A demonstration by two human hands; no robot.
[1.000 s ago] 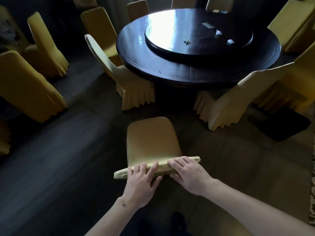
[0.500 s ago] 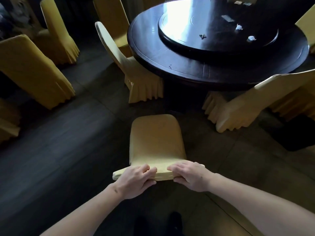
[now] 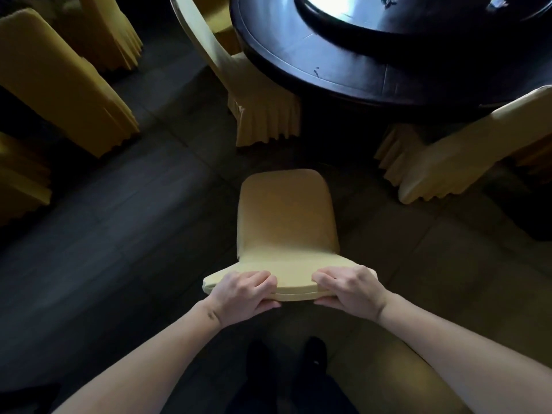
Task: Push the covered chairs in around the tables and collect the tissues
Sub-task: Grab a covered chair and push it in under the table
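Observation:
A yellow-covered chair (image 3: pixel 285 216) stands right in front of me, its seat facing the dark round table (image 3: pixel 343 73). My left hand (image 3: pixel 243 292) grips the left part of the chair's top edge, fingers curled over it. My right hand (image 3: pixel 349 289) grips the right part the same way. A gap of floor lies between the seat's front and the table. A small white tissue (image 3: pixel 496 2) lies on the raised turntable (image 3: pixel 418 16) at the top right, beside a small dark scrap (image 3: pixel 388 0).
Two covered chairs flank the gap at the table: one on the left (image 3: pixel 257 115) and one on the right (image 3: pixel 454 156). More yellow chairs (image 3: pixel 59 82) stand off to the left on the dark floor. My feet (image 3: pixel 286 357) are just behind the chair.
My fingers went from lying flat on the chair's top edge to curling round it. The chair and I have moved closer to the table, and the view has tilted down.

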